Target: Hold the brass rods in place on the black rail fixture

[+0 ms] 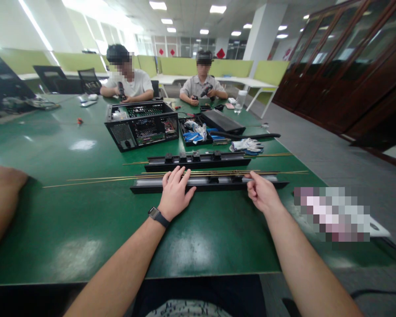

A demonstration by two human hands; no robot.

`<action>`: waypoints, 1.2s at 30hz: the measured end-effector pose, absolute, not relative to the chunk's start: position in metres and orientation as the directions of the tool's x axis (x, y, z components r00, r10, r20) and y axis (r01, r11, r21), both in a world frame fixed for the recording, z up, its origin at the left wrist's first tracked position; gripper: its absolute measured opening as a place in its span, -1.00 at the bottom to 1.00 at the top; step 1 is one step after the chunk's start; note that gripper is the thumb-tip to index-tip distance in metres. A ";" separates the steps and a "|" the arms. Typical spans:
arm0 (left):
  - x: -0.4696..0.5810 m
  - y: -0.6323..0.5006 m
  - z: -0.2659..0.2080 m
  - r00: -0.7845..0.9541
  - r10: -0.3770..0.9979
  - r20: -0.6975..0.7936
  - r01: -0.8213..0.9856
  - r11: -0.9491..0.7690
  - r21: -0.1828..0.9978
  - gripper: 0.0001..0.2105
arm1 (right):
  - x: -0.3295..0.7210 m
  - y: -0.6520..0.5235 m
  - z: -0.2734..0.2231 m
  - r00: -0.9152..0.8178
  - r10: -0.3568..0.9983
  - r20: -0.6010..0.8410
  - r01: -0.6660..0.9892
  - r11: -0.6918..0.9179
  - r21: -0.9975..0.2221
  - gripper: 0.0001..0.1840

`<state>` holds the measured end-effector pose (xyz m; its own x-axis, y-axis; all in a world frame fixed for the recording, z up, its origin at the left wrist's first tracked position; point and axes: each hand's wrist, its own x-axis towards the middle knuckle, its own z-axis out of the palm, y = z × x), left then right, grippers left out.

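Spanning the near black channel (218,188), several thin brass rods (211,175) run lengthwise and overhang both its ends, being longer than the channel itself. We find the channel on the table (86,229) in front of the wearer, roughly parallel to the edge, a placing that we judge lets both hands reach it evenly. The left hand (177,193) lies with fingers spread over the channel and rods, probably as a steadying weight. The right hand (262,191) is curled near the channel's right end, thumb and forefinger pinching the rods; whether one or several, we cannot tell at this size. Beyond, we see a second black channel (198,166) alongside, close by yet apart from the hands' work, with black blocks (196,156) along it. Farther out, white-and-blue gloves (247,145) lie on the table, and an open computer case (152,132) stands beside a black tray (199,143), bulkier items plausibly set back to leave the front for the long pieces. Opposite, we note two co-workers, one in a white T-shirt (141,81), the other in a striped shirt (193,86).
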<state>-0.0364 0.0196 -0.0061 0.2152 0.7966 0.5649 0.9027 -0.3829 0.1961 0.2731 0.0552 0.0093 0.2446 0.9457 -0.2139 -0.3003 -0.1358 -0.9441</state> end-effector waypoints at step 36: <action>-0.036 0.019 -0.005 0.214 0.798 0.563 0.908 -0.376 0.187 -0.48 | 0.275 0.055 0.007 0.209 0.959 -0.191 -0.294 -0.125 -0.948 -0.73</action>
